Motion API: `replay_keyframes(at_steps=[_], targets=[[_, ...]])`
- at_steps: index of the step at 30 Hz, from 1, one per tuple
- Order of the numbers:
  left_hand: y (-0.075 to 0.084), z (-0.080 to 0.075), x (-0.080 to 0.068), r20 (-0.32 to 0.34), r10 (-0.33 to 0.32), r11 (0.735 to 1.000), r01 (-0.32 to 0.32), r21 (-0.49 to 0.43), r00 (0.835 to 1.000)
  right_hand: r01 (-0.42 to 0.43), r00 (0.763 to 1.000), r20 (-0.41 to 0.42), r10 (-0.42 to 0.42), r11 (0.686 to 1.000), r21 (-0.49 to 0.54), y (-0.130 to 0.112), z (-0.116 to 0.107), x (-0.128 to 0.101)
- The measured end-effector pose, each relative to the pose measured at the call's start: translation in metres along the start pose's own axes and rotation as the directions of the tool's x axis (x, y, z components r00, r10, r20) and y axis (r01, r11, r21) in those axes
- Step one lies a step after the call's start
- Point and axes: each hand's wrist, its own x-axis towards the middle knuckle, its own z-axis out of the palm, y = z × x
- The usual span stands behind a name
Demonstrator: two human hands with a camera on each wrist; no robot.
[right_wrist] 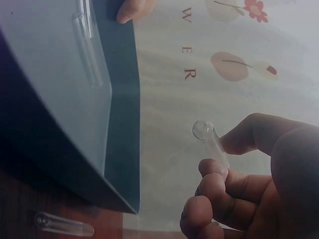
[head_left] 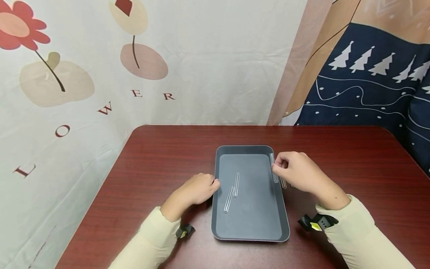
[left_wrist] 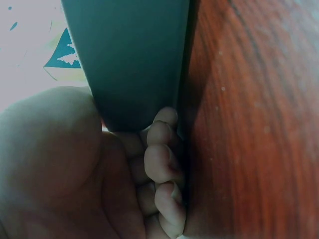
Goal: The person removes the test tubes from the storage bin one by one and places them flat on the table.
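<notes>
A grey rectangular tray (head_left: 250,228) lies on the table. My left hand (head_left: 198,188) holds its left side, the thumb at the rim and the curled fingers (left_wrist: 162,164) low against the outer wall. Between thumb and fingers, my right hand (head_left: 300,172) pinches a clear glass test tube (head_left: 275,173), seen over the tray's right rim; its rounded end (right_wrist: 203,130) sticks out of the grip. Two more test tubes, one nearer (head_left: 228,200) and one farther (head_left: 236,185), lie slantwise inside the tray.
Right of the tray, another test tube (head_left: 283,183) lies on the red-brown wooden table (head_left: 161,160), partly hidden by my right hand. A further clear piece shows beside it. A printed curtain (head_left: 215,74) hangs behind the table's far edge.
</notes>
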Motion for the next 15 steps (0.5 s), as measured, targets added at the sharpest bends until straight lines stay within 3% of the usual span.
replay_keyframes(at_steps=[15], targets=[[0.000,0.000,-0.001,-0.001,0.002,1.000,-0.002,-0.005,1.000,-0.049,0.999,-0.003,0.048,0.999,-0.022,0.022,-0.005,-0.007]])
